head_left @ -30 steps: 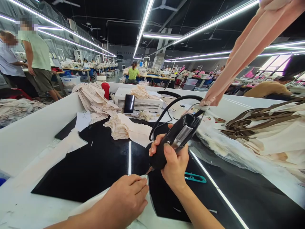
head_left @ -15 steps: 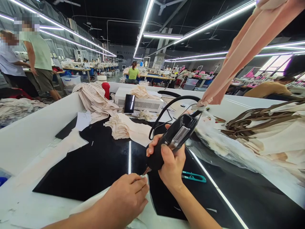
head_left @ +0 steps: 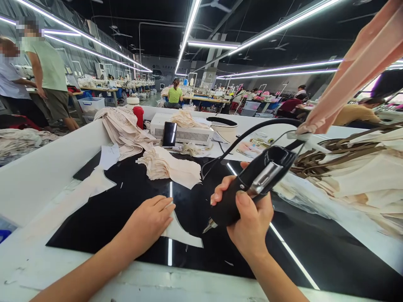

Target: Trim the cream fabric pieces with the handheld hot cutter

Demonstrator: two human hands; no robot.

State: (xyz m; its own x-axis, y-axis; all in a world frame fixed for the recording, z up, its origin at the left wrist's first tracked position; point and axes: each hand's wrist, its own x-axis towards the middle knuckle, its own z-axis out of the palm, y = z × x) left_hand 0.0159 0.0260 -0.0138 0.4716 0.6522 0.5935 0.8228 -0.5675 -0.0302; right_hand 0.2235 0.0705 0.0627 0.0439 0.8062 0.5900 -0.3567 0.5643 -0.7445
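My right hand (head_left: 252,218) grips a black corded handheld tool (head_left: 234,205) with a pointed metal tip (head_left: 210,225). The tip points down and left, close to the black board (head_left: 110,218). A knotted pink fabric strip (head_left: 340,100) is tied to the tool's upper end. My left hand (head_left: 149,220) lies flat, fingers stretched out, on a pale curved fabric piece (head_left: 181,235). Part of that piece is hidden under the fingers. Between the tip and the left fingers there is a gap.
A stack of pale fabric pieces (head_left: 157,165) lies beyond my hands. Behind it are a phone (head_left: 170,134), a white vented box (head_left: 189,135) and a red container (head_left: 138,116). Draped fabric (head_left: 121,130) is at left; brown straps (head_left: 308,159) lie at right. Other people are farther off.
My left hand has moved forward and left, its pinch opened, and the fabric piece now lies on the board. My right hand has carried the tool rightward. Teal thread snips are no longer visible.
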